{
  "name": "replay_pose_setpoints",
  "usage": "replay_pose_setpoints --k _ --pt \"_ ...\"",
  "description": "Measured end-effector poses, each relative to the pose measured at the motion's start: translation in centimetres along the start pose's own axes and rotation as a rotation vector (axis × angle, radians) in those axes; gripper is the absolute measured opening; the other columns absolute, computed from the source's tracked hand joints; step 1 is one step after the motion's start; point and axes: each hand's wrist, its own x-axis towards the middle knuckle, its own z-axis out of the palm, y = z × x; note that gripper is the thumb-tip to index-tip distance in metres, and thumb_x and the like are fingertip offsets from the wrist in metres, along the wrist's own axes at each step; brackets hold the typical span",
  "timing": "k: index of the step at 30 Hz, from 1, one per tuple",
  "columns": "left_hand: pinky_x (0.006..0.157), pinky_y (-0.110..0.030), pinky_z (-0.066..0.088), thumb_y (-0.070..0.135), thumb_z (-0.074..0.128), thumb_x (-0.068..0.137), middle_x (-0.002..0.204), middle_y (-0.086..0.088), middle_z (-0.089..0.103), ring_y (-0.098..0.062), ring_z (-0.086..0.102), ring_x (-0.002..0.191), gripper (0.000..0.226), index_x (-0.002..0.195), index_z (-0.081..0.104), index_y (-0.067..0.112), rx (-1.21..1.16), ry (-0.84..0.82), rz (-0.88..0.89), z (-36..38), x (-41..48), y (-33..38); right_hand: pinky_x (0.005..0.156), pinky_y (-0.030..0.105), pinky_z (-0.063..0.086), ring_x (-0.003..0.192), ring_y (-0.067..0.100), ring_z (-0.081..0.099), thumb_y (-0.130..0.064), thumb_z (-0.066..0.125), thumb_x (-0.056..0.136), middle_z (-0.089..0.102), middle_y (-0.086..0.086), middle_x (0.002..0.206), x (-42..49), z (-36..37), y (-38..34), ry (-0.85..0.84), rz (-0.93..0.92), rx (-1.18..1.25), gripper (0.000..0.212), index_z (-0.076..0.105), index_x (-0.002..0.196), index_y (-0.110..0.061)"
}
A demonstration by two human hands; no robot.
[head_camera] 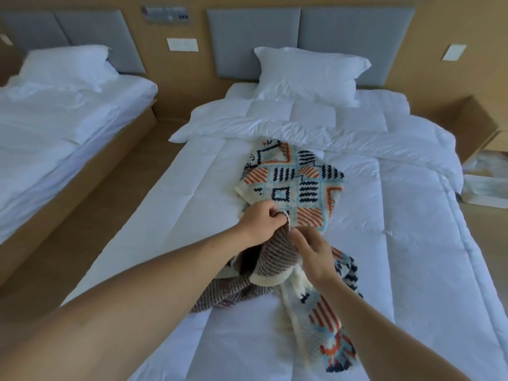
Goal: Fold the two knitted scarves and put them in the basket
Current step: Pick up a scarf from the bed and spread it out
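A person leans over a white-quilted bed (192, 215). Both hands meet at one lifted edge of a brown ribbed scarf (272, 257). The left hand (261, 220) pinches that edge between thumb and curled fingers. The right hand (313, 255), just beside it, curls its fingers onto the same edge. From the hands the brown scarf hangs bunched, its length trailing toward the near left of the bed.

The patterned scarf (297, 182), in orange, navy and pale blue, lies unfolded beneath it. Its long axis runs from the middle of the bed to the near right, passing under the right wrist.

Neither scarf appears folded yet. The next move likely means drawing the hands apart along the held edge. A white container (486, 192), possibly the basket, sits on the floor well off to the right, nearer the right hand.
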Motion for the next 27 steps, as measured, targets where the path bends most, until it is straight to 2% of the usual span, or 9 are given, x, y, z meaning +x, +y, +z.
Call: replay_pose_setpoints --k 3,6,10,14,18,20,23,25,27 --pt "0.057 -0.030 0.028 0.020 0.058 0.092 0.070 0.001 0.041 -0.018 0.038 0.067 0.024 0.075 0.042 0.012 0.010 0.056 0.041 -1.2 -0.1 1.9 0.086 0.025 0.045 0.100 0.007 0.055 -0.065 0.058 0.076 0.058 -0.008 0.110 -1.3 -0.2 -0.7 0.043 -0.142 -0.171 0.056 0.060 0.114 -0.025" --pt "0.060 -0.031 0.027 0.020 0.056 0.094 0.079 -0.006 0.043 -0.020 0.038 0.072 0.018 0.087 0.046 0.007 -0.014 0.088 0.064 -2.8 -0.2 3.5 0.092 0.033 0.046 0.111 0.015 0.052 -0.048 0.071 0.080 0.053 -0.007 0.114 -1.7 -0.5 -2.1 0.129 -0.217 -0.278 0.046 0.061 0.117 -0.022" --pt "0.068 -0.032 0.034 0.019 0.058 0.093 0.085 -0.003 0.051 -0.020 0.046 0.079 0.014 0.093 0.050 0.007 -0.033 0.115 0.150 -4.5 -0.7 5.3 0.083 0.026 0.045 0.099 0.011 0.051 -0.043 0.073 0.081 0.053 -0.010 0.103 -2.4 -0.6 -5.1 0.203 -0.265 -0.365 0.039 0.062 0.113 -0.022" --pt "0.068 -0.033 0.034 0.021 0.056 0.094 0.086 -0.008 0.055 -0.020 0.047 0.077 0.014 0.092 0.051 0.008 -0.090 0.121 0.216 -6.5 -1.7 7.2 0.074 0.027 0.041 0.093 0.014 0.053 -0.038 0.068 0.087 0.056 -0.001 0.101 -2.6 0.1 -8.7 0.142 -0.111 -0.319 0.031 0.060 0.107 -0.016" --pt "0.054 -0.022 0.031 0.016 0.052 0.098 0.090 -0.009 0.055 -0.021 0.047 0.079 0.011 0.098 0.054 0.005 -0.080 0.157 0.297 -10.2 -2.0 8.3 0.056 0.029 0.035 0.064 0.016 0.051 -0.033 0.068 0.087 0.056 0.005 0.074 -3.3 -0.7 -11.4 0.114 0.006 -0.202 0.025 0.053 0.081 -0.015" --pt "0.057 -0.025 0.030 0.014 0.052 0.097 0.092 -0.010 0.057 -0.021 0.049 0.083 0.016 0.103 0.058 0.001 -0.040 0.180 0.308 -12.3 -1.9 7.9 0.050 0.022 0.038 0.054 0.013 0.049 -0.031 0.071 0.085 0.051 0.003 0.064 -4.0 -1.7 -12.7 0.117 0.019 -0.173 0.030 0.053 0.075 -0.010" --pt "0.066 -0.028 0.029 0.016 0.050 0.097 0.092 -0.008 0.056 -0.023 0.051 0.086 0.013 0.098 0.057 0.005 -0.020 0.171 0.263 -14.4 -1.7 6.8 0.055 0.027 0.041 0.056 0.015 0.048 -0.031 0.079 0.079 0.049 0.006 0.062 -4.8 -3.7 -14.6 0.187 0.025 0.026 0.038 0.060 0.075 0.003" --pt "0.065 -0.031 0.034 0.018 0.048 0.098 0.088 -0.004 0.055 -0.022 0.051 0.085 0.012 0.097 0.055 0.008 -0.118 0.161 0.189 -15.4 -1.7 6.0 0.055 0.024 0.046 0.057 0.015 0.052 -0.022 0.079 0.080 0.054 0.005 0.062 -5.2 -4.9 -16.3 0.238 0.020 0.170 0.029 0.062 0.077 0.002" --pt "0.068 -0.031 0.039 0.023 0.049 0.098 0.091 -0.004 0.057 -0.022 0.054 0.088 0.014 0.096 0.056 0.010 -0.204 0.115 0.132 -15.8 -1.8 5.4 0.062 0.031 0.054 0.065 0.021 0.060 -0.019 0.078 0.081 0.063 0.007 0.068 -5.4 -5.7 -17.8 0.290 0.029 0.307 0.021 0.064 0.083 -0.002"
